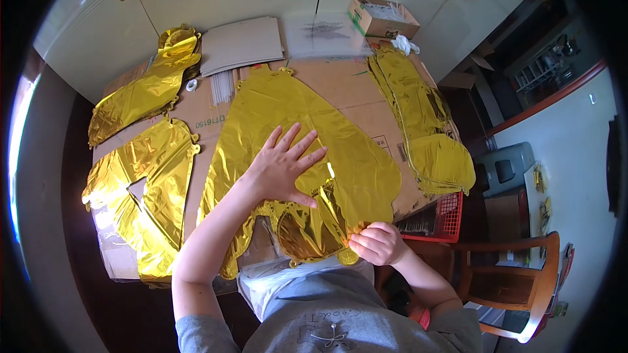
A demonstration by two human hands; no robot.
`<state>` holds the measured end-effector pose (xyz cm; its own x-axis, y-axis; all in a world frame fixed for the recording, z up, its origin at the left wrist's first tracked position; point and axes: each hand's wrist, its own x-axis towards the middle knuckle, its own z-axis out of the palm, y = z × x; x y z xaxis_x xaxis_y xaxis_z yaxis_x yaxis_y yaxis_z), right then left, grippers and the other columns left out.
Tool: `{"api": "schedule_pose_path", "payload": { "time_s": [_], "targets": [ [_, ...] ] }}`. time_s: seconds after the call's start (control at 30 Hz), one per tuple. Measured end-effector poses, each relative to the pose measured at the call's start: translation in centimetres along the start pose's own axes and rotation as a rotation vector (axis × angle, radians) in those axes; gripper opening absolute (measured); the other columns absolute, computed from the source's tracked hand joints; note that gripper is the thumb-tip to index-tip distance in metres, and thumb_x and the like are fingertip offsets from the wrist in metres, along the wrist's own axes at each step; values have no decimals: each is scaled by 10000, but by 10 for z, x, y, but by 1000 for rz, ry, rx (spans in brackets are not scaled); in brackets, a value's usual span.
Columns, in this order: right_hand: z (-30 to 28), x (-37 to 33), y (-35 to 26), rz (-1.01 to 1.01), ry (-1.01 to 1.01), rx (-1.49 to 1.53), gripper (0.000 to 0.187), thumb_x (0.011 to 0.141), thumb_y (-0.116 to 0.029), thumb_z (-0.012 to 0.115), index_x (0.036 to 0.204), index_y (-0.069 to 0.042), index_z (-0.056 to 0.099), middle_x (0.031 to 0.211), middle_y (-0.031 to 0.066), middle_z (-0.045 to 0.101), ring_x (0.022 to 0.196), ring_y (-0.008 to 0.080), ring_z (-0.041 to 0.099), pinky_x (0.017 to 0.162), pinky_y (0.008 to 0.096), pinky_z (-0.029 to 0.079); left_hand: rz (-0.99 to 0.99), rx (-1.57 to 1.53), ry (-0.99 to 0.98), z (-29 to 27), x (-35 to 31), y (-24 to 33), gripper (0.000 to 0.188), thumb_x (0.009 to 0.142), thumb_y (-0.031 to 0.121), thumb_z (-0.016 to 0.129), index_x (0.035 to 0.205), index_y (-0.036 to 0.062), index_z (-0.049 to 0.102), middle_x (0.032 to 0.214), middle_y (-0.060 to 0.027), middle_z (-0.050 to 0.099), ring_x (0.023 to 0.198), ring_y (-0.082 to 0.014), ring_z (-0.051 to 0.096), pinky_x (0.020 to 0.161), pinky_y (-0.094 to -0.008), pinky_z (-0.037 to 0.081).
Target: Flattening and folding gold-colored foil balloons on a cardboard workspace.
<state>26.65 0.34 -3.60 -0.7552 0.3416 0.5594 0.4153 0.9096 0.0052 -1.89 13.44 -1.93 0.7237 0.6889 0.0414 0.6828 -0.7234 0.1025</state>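
A large gold foil balloon (281, 108), flat, lies in front of me on the cardboard-covered table. My left hand (285, 165) rests on its middle with the fingers spread. At its near right edge, my right hand (377, 243) has its fingers closed on the foil. Between my hands and my body the foil is folded and creased, with shiny inner folds showing. Another flat gold foil balloon (163, 176), with a triangular opening, lies to the left. Beyond that one is a crumpled gold foil piece (140, 95).
Folded gold foil balloons (418, 104) lie along the table's right side. At the back are grey cardboard sheets (242, 44), a clear plastic sheet (325, 34) and an open carton (384, 19). A small tape roll (191, 85) sits at left. A red crate (449, 217) and wooden chair (546, 281) stand right.
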Motion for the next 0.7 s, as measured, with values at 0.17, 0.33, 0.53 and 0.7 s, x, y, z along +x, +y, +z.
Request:
{"api": "schedule_pose_path", "payload": {
  "time_s": [0.17,0.33,0.53,0.7],
  "targets": [
    [-5,3,-2,65,-11,44,124,799,-163,654,904,-101,678,941,-3,668,861,143,613,808,321,492,0,2,7,-1,-1,0,1143,623,911,492,1510,212,313,1563,-141,269,1451,-409,167,1169,-573,124],
    [-15,-4,7,219,-7,261,275,809,-174,615,1062,-80,668,1089,49,666,1028,206,615,907,390,479,-3,-4,13,-1,-1,0,1126,636,904,491,1511,218,313,1565,-141,267,1453,-408,164,1169,-573,123],
    [-11,62,-6,328,-289,183,522,872,-315,640,1288,-13,554,1360,138,532,1284,283,492,1096,477,347,-10,2,11,0,0,0,1109,646,900,487,1508,223,320,1568,-140,260,1453,-408,164,1170,-571,120],
    [9,65,-2,348,-443,88,710,892,-491,594,1361,27,466,1449,184,433,1375,317,382,1134,515,271,-3,-10,38,0,-1,2,1100,647,895,493,1501,221,335,1562,-144,274,1447,-415,182,1165,-576,134]
  ]
}}
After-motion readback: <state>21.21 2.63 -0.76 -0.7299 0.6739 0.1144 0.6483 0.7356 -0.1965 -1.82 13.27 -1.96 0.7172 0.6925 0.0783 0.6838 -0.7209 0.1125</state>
